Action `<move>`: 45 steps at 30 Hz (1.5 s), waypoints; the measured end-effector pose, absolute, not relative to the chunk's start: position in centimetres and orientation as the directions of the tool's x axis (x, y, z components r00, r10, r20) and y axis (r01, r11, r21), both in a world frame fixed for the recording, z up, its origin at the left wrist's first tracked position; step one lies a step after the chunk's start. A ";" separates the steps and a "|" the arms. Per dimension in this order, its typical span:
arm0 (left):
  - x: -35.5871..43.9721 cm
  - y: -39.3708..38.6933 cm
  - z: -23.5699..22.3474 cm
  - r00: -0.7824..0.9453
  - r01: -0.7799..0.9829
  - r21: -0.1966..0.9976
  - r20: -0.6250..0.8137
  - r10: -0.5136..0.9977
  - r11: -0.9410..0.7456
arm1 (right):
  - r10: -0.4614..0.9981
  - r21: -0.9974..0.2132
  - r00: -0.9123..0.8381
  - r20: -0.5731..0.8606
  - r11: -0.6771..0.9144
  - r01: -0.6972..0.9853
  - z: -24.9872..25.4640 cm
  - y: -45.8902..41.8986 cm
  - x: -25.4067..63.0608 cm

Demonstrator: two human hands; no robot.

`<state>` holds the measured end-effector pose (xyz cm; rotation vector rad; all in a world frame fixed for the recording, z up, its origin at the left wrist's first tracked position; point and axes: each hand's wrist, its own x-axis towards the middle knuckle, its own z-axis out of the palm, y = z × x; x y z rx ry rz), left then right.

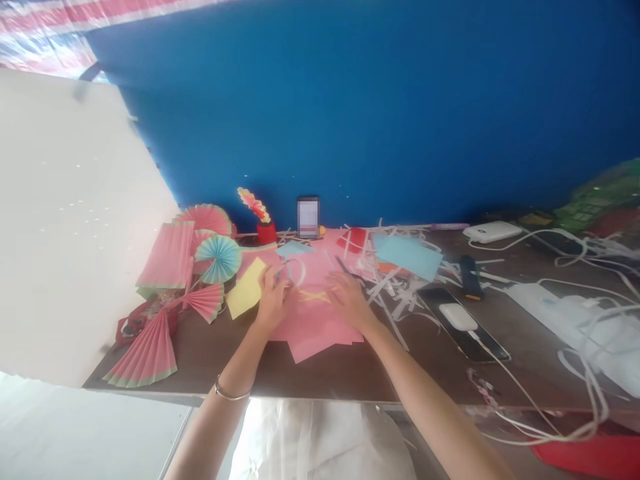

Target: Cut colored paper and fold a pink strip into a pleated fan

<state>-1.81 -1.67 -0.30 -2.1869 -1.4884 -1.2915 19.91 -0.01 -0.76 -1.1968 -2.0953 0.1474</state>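
My left hand [273, 298] rests on a stack of pink paper sheets [313, 327] on the brown table [350, 373], its fingers pinched on a thin white paper strip [296, 267] that curls above it. My right hand [349, 298] lies flat on the pink paper with fingers spread, just right of a small yellow paper cross [315, 295]. Dark scissors [345, 267] lie just beyond my right fingertips. A yellow sheet [246, 288] sits to the left of my left hand.
Folded pink paper fans [167, 257] and a teal rosette [219, 259] crowd the left. A phone [308, 217] leans on the blue wall. Light blue paper [410, 257], white paper strips [395, 293], another phone with a power bank [463, 320], and cables [575, 320] fill the right.
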 end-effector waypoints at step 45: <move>0.1 -2.4 -0.3 0.180 0.461 0.766 0.414 0.892 -0.448 | 0.704 -0.487 -0.189 0.685 0.635 0.600 -0.4 -0.2 20.0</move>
